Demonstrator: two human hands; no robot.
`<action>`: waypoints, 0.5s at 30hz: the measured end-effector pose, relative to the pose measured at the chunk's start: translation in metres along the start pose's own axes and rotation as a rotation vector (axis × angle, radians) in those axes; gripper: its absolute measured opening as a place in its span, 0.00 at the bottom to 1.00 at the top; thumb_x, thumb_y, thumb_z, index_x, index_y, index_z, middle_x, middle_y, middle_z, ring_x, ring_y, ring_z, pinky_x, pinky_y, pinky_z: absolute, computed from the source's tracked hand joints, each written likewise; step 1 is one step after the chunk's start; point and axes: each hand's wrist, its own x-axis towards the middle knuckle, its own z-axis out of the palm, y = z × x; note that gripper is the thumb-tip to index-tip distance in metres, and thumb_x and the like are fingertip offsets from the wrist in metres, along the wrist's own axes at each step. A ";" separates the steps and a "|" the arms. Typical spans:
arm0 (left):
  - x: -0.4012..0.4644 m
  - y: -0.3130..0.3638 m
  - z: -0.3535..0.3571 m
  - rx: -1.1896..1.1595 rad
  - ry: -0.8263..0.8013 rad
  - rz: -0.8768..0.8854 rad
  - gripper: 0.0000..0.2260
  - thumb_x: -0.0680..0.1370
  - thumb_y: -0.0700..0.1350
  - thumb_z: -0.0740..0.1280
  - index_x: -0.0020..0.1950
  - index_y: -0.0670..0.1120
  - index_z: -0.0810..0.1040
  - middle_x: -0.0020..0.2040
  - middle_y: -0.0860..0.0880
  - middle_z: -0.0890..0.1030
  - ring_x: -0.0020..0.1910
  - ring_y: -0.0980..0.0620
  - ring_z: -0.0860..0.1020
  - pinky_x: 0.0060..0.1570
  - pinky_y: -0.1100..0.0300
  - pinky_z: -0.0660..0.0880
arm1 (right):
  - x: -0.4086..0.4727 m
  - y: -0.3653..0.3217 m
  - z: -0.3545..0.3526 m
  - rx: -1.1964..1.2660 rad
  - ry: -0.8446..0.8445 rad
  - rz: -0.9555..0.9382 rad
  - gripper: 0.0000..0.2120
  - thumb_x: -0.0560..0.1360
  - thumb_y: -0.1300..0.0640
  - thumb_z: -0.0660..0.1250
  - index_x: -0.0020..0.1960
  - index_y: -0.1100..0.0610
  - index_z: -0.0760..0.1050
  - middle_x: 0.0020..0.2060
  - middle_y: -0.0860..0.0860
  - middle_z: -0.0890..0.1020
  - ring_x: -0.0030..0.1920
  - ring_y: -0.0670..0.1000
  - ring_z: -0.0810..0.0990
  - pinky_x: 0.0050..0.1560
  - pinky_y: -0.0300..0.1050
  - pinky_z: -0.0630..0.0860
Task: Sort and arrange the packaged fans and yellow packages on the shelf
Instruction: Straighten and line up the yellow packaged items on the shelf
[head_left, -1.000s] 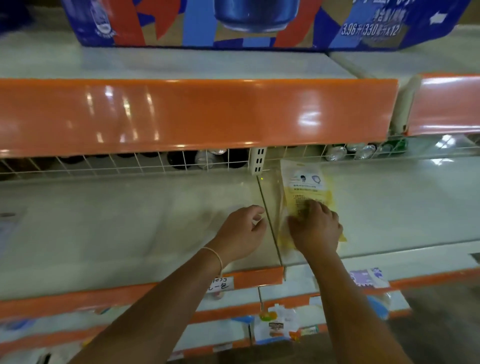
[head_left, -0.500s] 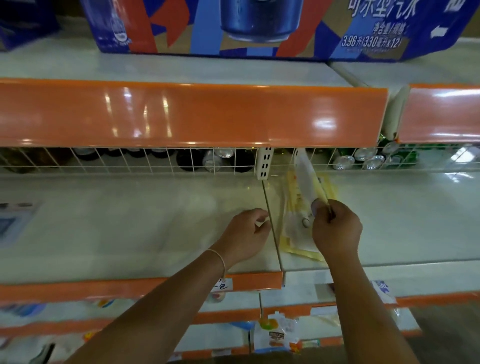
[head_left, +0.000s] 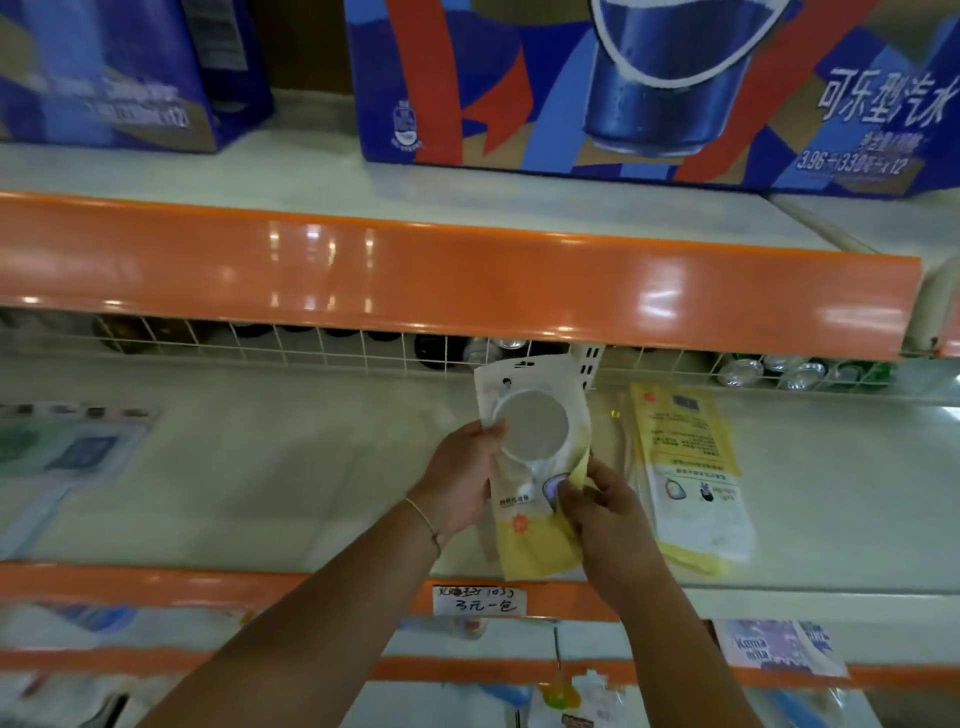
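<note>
- Orange-edged shelf (head_left: 291, 467), pale cream surface, mostly bare across its left half; glossy orange lip of the shelf above overhanging it, white wire grid (head_left: 322, 345) along the back with dark bottles and silver can tops behind.
- Blue, red and tan cardboard drink cases on the upper shelf: large case (head_left: 649, 88) at right printed with a can picture and Chinese text, second case (head_left: 104, 73) at left, blurred.
- Held upright over the shelf's front middle, just left of the flat pile: packaged fan (head_left: 535, 467), cream pouch with a round clear window near the top and a yellow band at the bottom, tilted slightly.
- Lying flat on the shelf to the right of the held pouch, close beside it: yellow packages (head_left: 691, 473), stacked, top one showing printed text and small pictures, yellow edges of others peeking out below.
- Left hand (head_left: 462, 483), thin bracelet at the wrist, fingers wrapped round the pouch's left edge beside the window, gripping it.
- Right hand (head_left: 597, 509) pinching the pouch's lower right edge between thumb and fingers.
- Blurred flat packet (head_left: 67, 447), bluish-green, at the shelf's far left.
- Handwritten white price label (head_left: 480, 598) on the orange front lip, directly below the held pouch.
</note>
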 end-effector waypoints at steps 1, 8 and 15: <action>-0.002 0.005 -0.010 0.009 0.022 0.008 0.12 0.80 0.44 0.64 0.59 0.39 0.78 0.52 0.39 0.84 0.53 0.38 0.81 0.58 0.43 0.76 | 0.000 0.001 0.011 0.009 -0.028 0.008 0.07 0.73 0.66 0.68 0.48 0.57 0.82 0.44 0.66 0.83 0.43 0.63 0.80 0.49 0.63 0.77; -0.017 0.034 -0.094 0.047 0.017 -0.028 0.12 0.78 0.46 0.68 0.56 0.38 0.80 0.50 0.39 0.84 0.49 0.41 0.83 0.52 0.47 0.80 | 0.000 0.004 0.082 0.021 -0.061 0.069 0.10 0.79 0.58 0.64 0.52 0.63 0.80 0.44 0.62 0.85 0.46 0.61 0.84 0.50 0.57 0.80; -0.027 0.053 -0.169 0.027 0.113 -0.061 0.14 0.78 0.46 0.68 0.55 0.35 0.81 0.50 0.35 0.83 0.50 0.37 0.82 0.52 0.43 0.79 | 0.009 0.026 0.155 -0.149 -0.030 0.095 0.09 0.78 0.56 0.66 0.45 0.61 0.82 0.43 0.65 0.84 0.49 0.68 0.82 0.51 0.71 0.76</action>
